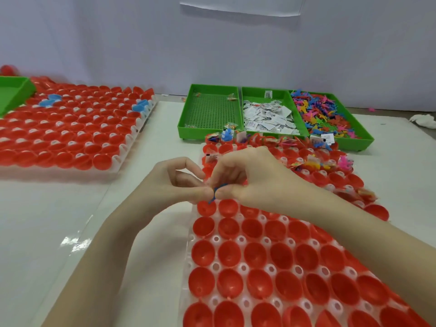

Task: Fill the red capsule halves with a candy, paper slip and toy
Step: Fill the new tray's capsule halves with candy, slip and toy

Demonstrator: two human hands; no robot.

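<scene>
Capsule halves [254, 256] in holder tray [188, 244] nearest on tabletop [70, 220], three bins [266, 114] behind it, second filled holder [132, 138] far left.

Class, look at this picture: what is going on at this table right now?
A person is filling red capsule halves set in a white tray. The left hand and right hand meet over the tray's left edge, pinching a small blue toy between them. The far rows already hold candy, paper and toys; the near rows are empty. Behind sit three green bins: one nearly out of candy, one of paper slips, one of toys.
</scene>
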